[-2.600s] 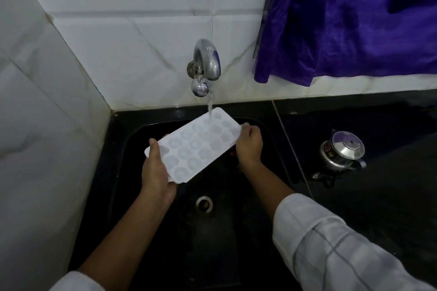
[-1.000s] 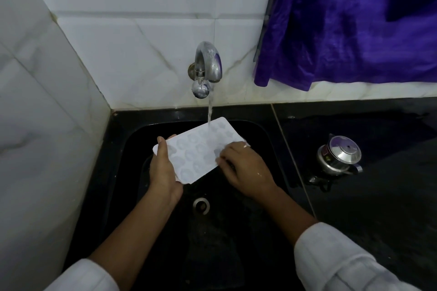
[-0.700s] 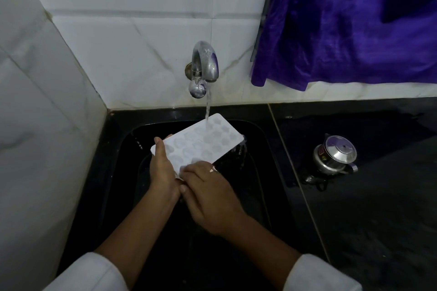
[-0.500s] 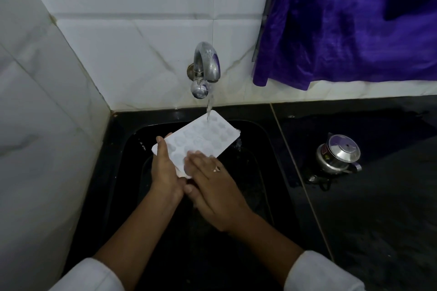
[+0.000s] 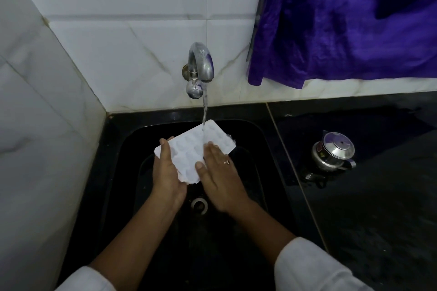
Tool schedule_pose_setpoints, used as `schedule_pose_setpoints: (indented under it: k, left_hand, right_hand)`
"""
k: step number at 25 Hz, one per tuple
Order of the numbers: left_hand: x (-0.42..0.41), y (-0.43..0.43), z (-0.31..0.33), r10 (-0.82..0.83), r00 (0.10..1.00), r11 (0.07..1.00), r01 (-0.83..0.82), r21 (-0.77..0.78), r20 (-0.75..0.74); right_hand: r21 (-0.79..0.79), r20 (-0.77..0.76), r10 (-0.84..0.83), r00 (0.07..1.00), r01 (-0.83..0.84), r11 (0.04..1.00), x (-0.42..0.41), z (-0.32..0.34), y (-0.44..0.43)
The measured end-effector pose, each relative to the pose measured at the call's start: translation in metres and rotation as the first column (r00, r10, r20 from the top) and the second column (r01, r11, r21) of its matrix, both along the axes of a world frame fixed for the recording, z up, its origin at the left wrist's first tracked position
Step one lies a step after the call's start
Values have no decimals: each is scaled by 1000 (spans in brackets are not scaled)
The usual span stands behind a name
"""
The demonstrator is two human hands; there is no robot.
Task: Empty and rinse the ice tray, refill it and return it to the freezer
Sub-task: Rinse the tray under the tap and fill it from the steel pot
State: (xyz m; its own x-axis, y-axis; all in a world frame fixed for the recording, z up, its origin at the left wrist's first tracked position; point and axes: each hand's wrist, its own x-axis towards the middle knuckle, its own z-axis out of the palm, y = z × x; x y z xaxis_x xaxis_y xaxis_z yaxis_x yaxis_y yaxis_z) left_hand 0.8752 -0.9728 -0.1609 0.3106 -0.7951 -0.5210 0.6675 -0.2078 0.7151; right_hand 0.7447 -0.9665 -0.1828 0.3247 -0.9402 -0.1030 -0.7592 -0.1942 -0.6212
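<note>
The tray (image 5: 186,155) is held over the black sink (image 5: 266,139), under the tap (image 5: 201,64). It is white and lies at a slant in the view, with its far corner toward the tap and its near corner toward the drain (image 5: 199,204). A thin stream of water (image 5: 205,106) falls from the tap and hits the tray near its far end. Some water splashes off the right edge of the tray.

The left hand (image 5: 165,170) grips the left side of the tray, with the thumb on top along the edge and the palm under it. The fingers below are hidden by the tray. The right hand (image 5: 220,172) is flat, its fingers straight and together, and it lies on the upper face of the tray on the right side. It holds nothing. One of its fingers carries a ring (image 5: 227,162).

To the right of the sink is the dark bench (image 5: 378,208), and a small steel pot (image 5: 333,151) stands on it, well apart from the hands. A purple cloth (image 5: 343,19) hangs over the white tiled wall (image 5: 130,42) above the bench. Both arms have white sleeves (image 5: 319,269).
</note>
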Motion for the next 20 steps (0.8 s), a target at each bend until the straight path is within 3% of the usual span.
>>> schedule_pose_setpoints:
  k: [6, 10, 14, 20]
  left_hand:
    - [5, -2, -17, -37, 999, 999, 38, 34, -24]
    - [3, 4, -9, -69, 998, 995, 70, 72, -6]
    - [7, 0, -6, -119, 992, 988, 122, 95, -33]
    - [1, 6, 2, -141, 989, 985, 145, 93, -47]
  right_hand:
    - [-46, 42, 190, 981, -188, 981, 20, 11, 33]
    - [32, -23, 47, 999, -46, 998, 5, 9, -6]
    - [-110, 148, 229, 962, -214, 971, 33, 19, 34]
    - [-26, 107, 108, 988, -106, 994, 21, 12, -4]
